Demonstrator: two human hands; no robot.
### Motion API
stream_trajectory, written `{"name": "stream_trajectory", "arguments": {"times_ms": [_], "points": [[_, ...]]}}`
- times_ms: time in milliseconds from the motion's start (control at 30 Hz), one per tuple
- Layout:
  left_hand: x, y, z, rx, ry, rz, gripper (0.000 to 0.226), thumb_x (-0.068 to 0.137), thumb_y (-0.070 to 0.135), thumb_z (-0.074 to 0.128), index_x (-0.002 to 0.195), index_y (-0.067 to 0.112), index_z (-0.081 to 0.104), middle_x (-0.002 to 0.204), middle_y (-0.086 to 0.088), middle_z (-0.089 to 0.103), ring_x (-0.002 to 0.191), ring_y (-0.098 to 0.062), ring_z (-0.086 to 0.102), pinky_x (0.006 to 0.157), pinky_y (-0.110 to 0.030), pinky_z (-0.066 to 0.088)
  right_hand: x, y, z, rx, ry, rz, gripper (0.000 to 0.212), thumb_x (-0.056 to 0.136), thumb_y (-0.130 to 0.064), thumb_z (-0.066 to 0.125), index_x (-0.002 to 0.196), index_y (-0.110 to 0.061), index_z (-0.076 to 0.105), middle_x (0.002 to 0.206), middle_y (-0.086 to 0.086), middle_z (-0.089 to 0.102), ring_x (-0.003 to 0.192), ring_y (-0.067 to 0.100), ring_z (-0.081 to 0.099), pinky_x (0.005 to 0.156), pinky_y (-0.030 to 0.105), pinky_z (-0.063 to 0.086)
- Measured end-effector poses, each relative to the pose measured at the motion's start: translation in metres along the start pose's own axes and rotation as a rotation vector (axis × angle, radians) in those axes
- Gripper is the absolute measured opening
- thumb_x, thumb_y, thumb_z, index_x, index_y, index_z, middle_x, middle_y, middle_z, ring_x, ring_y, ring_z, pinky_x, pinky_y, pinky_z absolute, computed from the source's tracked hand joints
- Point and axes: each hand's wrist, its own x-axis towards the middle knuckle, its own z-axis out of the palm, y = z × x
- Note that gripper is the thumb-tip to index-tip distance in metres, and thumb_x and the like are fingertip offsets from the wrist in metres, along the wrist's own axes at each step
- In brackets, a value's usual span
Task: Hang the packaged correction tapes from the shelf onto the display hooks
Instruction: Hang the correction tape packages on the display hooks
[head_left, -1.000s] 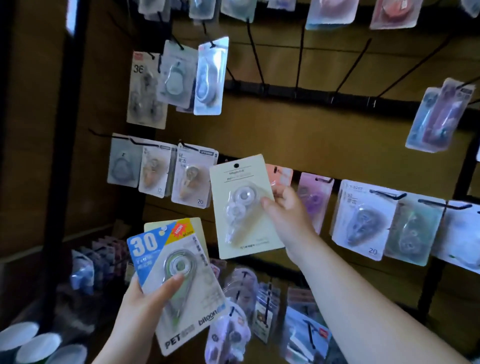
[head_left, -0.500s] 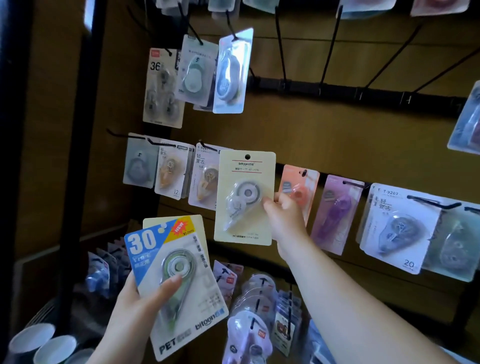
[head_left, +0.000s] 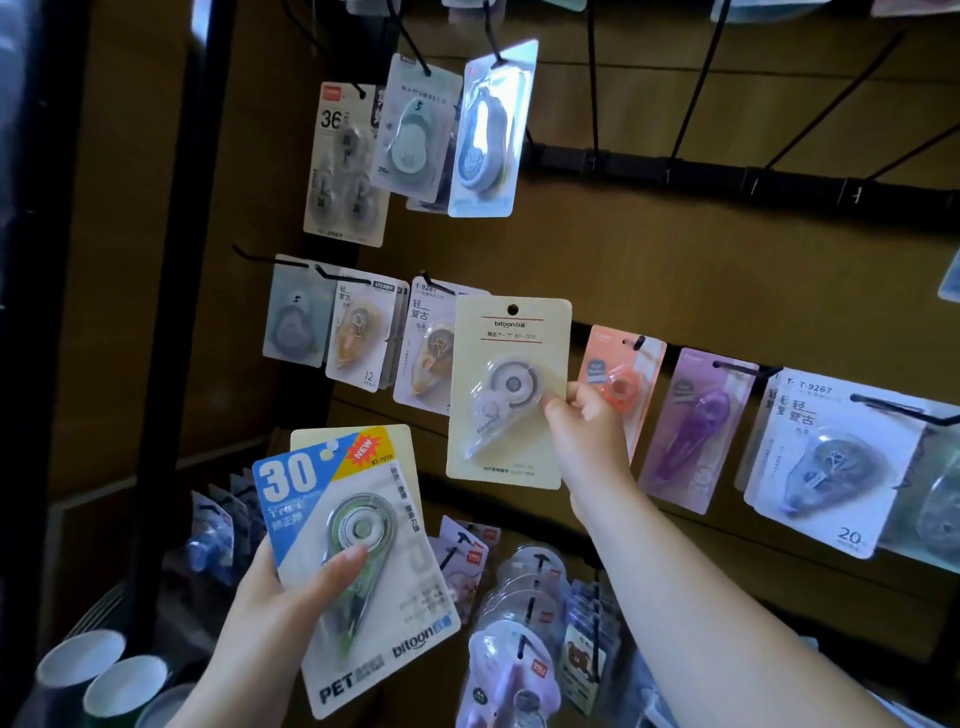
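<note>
My right hand (head_left: 584, 421) pinches the right edge of a cream-carded correction tape pack (head_left: 506, 395), held upright in front of the middle row of display hooks; its hang hole is at the top. It partly covers a white T-9267 pack (head_left: 423, 348) hanging on a hook (head_left: 431, 283). My left hand (head_left: 291, 603) grips a blue-and-white "30" pack (head_left: 358, 561) low at the left, thumb on its blister, with a second cream card (head_left: 353, 441) behind it.
Black hooks (head_left: 685, 88) jut from the upper rail (head_left: 727, 176), several of them bare. Pink (head_left: 618, 384), purple (head_left: 696, 421) and white (head_left: 831, 457) packs hang to the right. More packs (head_left: 519, 623) fill the lower row. A black frame post (head_left: 171, 312) stands left, white cups (head_left: 104, 680) below.
My right hand has carried the cream pack a little up and to the right, closer to the middle hook row. The view has shifted left. My left hand keeps its packs.
</note>
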Motion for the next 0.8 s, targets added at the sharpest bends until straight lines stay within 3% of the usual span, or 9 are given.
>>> {"name": "stream_trajectory", "arguments": {"times_ms": [267,333,433,600,667,700,733,800], "points": [[0.004,-0.003,-0.005,0.026,0.022,-0.010,0.105,0.001,0.052,0.085,0.099,0.024,0.060,0.089,-0.007,0.075,0.081,-0.031,0.071,0.072,-0.043,0.054,-0.007,-0.009,0.008,0.255,-0.108,0.220,0.023,0.095,-0.016,0.044,0.073,-0.019,0.052,0.075,0.001,0.060,0.072,0.016,0.056,0.066,0.029,0.047],[0.003,0.000,-0.005,0.020,0.039,-0.007,0.088,0.022,0.035,0.088,0.104,0.020,0.059,0.093,-0.011,0.074,0.084,-0.034,0.069,0.077,-0.046,0.053,-0.007,-0.010,0.007,0.221,-0.091,0.193,0.024,0.095,-0.016,0.044,0.072,-0.019,0.051,0.074,0.001,0.058,0.070,0.015,0.056,0.064,0.028,0.046],[0.003,0.000,-0.007,0.023,0.064,-0.015,0.045,0.060,0.014,0.082,0.098,0.020,0.058,0.098,-0.015,0.070,0.088,-0.038,0.066,0.085,-0.052,0.050,-0.009,-0.008,0.002,0.138,-0.008,0.131,0.026,0.094,-0.013,0.044,0.069,-0.016,0.049,0.073,0.004,0.056,0.067,0.017,0.053,0.060,0.027,0.044],[-0.001,0.003,-0.007,0.013,0.089,-0.039,0.024,0.077,0.005,0.065,0.092,0.022,0.057,0.096,-0.015,0.069,0.087,-0.037,0.065,0.085,-0.050,0.049,-0.016,-0.010,-0.003,0.101,0.053,0.096,0.021,0.091,-0.009,0.045,0.072,-0.007,0.053,0.072,0.007,0.054,0.068,0.022,0.051,0.060,0.027,0.041],[-0.003,0.005,-0.005,0.008,0.078,-0.038,0.031,0.073,0.008,0.071,0.097,0.020,0.056,0.092,-0.012,0.071,0.083,-0.034,0.066,0.081,-0.047,0.051,-0.016,-0.015,-0.005,0.105,0.058,0.126,0.020,0.091,-0.010,0.045,0.073,-0.005,0.053,0.074,0.008,0.055,0.069,0.022,0.052,0.062,0.028,0.041],[-0.003,0.006,-0.005,0.011,0.059,-0.032,0.046,0.062,0.016,0.082,0.100,0.020,0.057,0.086,-0.010,0.073,0.078,-0.031,0.068,0.077,-0.045,0.052,-0.016,-0.017,-0.006,0.116,0.058,0.154,0.021,0.092,-0.010,0.046,0.071,-0.009,0.052,0.072,0.006,0.056,0.066,0.021,0.053,0.061,0.027,0.043],[-0.004,0.007,-0.005,0.017,0.038,-0.025,0.066,0.043,0.029,0.090,0.099,0.021,0.058,0.082,-0.007,0.075,0.074,-0.028,0.070,0.072,-0.042,0.053,-0.014,-0.019,-0.008,0.140,0.060,0.192,0.023,0.092,-0.011,0.046,0.069,-0.013,0.052,0.071,0.004,0.056,0.064,0.019,0.054,0.061,0.027,0.044],[-0.005,0.008,-0.007,0.049,0.040,-0.035,0.095,0.005,0.049,0.087,0.093,0.026,0.059,0.081,-0.003,0.076,0.071,-0.024,0.072,0.067,-0.039,0.054,-0.011,-0.021,-0.013,0.208,0.064,0.284,0.022,0.091,-0.013,0.048,0.071,-0.020,0.051,0.074,0.002,0.058,0.068,0.018,0.056,0.069,0.033,0.050]]}}
